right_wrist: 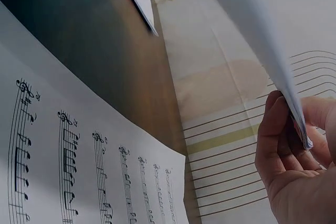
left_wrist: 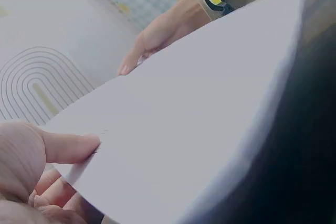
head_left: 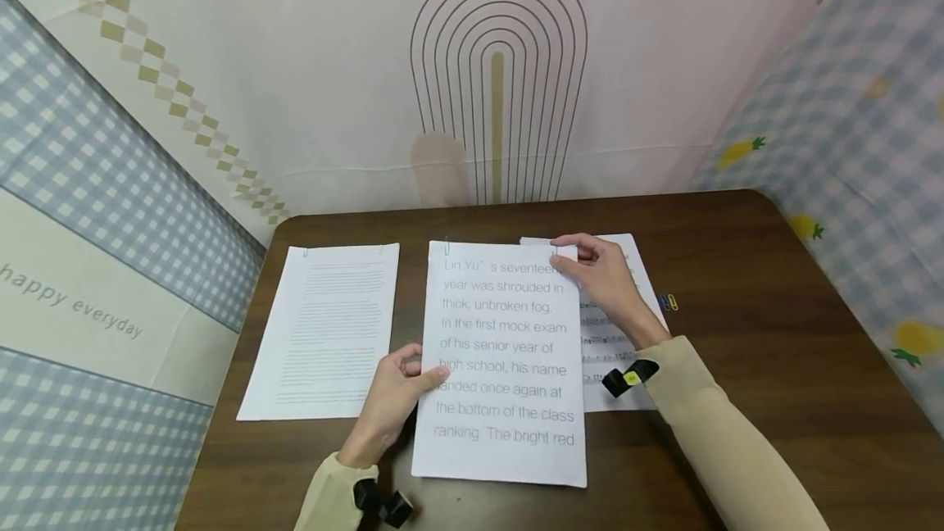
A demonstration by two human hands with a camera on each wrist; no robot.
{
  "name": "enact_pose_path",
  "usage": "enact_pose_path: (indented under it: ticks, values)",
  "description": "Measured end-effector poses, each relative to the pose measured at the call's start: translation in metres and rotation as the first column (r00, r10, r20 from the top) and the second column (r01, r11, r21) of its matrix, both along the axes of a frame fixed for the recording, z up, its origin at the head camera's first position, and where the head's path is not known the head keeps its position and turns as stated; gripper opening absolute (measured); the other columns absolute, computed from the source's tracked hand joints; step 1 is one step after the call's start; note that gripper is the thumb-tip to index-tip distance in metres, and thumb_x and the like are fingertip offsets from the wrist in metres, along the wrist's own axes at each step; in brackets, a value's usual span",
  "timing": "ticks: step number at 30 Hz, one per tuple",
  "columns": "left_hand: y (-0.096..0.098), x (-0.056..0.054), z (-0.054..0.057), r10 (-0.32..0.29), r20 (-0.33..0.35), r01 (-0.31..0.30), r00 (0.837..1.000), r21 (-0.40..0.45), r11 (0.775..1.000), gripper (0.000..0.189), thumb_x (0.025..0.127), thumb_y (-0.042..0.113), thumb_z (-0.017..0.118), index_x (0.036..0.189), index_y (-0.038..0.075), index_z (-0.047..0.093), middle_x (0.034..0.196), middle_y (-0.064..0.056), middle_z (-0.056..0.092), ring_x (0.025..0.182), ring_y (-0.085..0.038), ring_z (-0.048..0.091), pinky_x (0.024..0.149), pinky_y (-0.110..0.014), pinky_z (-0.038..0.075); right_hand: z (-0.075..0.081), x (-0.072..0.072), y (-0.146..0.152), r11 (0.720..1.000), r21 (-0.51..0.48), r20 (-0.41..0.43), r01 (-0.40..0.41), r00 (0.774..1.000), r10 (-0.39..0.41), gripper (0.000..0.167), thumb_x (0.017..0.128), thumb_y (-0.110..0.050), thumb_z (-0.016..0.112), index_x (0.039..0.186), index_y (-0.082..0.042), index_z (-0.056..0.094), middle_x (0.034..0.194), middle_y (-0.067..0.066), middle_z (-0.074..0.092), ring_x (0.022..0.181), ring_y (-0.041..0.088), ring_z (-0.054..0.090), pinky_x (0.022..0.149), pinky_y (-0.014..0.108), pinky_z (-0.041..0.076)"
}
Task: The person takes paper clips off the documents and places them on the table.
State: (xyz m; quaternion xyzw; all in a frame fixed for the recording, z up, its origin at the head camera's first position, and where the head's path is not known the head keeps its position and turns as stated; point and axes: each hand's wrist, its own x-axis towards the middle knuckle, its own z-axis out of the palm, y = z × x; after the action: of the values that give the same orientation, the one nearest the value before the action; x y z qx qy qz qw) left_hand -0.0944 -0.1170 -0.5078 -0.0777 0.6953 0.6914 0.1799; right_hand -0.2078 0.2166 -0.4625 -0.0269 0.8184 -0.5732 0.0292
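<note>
Both hands hold a sheaf of large-print text pages (head_left: 501,367) above the middle of the table. My left hand (head_left: 394,400) grips its left edge, thumb on the printed face and fingers behind. The right hand (head_left: 605,281) pinches the top right corner; in the right wrist view the thin stack's edge lies between thumb and fingers. A paper clip (head_left: 446,248) sits on the top edge at left, and another shows beside the right thumb. Sheet music (head_left: 615,396) lies under and to the right, partly hidden by the held sheaf and the right hand.
To the left lies a stack of small-print pages (head_left: 332,334) with clips along its top edge. Loose blue and yellow paper clips (head_left: 667,301) rest right of the sheet music on the brown table (head_left: 752,334). A patterned cloth (head_left: 332,105) hangs behind the table.
</note>
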Motion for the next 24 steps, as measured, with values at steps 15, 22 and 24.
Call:
enact_pose_path:
  ticks: [15,22,24]
  values:
    - [0.0013,-0.0016,-0.0043,-0.098,-0.028,0.097,0.995,-0.011,0.995,0.032,0.101,0.002,0.073,0.130,-0.011,0.068,0.107,-0.024,0.083,0.083,-0.024,0.085,0.073,-0.033,0.069,-0.0002,-0.0005,0.0009,1.000,0.016,0.035,0.005,0.999,-0.005,0.035,0.105,-0.018,0.072,0.138,-0.006,0.071,0.114,0.021,0.078,0.077,0.012,0.078,0.065,0.024,0.062]
    - [-0.0009,0.0011,-0.0011,-0.132,-0.003,0.132,0.991,0.012,0.991,0.034,0.100,0.001,0.073,0.131,-0.012,0.066,0.107,-0.023,0.084,0.085,-0.023,0.085,0.076,-0.034,0.070,-0.0006,-0.0009,0.0034,1.000,0.017,0.056,-0.003,0.998,0.002,0.035,0.105,-0.017,0.072,0.137,-0.003,0.071,0.116,0.023,0.078,0.078,0.012,0.078,0.065,0.023,0.062]
    - [-0.0003,0.0018,-0.0007,-0.133,0.002,0.133,0.991,0.017,0.991,0.035,0.100,0.001,0.073,0.132,-0.012,0.066,0.107,-0.022,0.084,0.085,-0.023,0.085,0.077,-0.035,0.070,-0.0012,-0.0009,0.0039,1.000,0.004,0.055,-0.006,0.998,0.006,0.035,0.105,-0.016,0.072,0.137,-0.002,0.071,0.115,0.023,0.078,0.078,0.013,0.079,0.065,0.024,0.062]
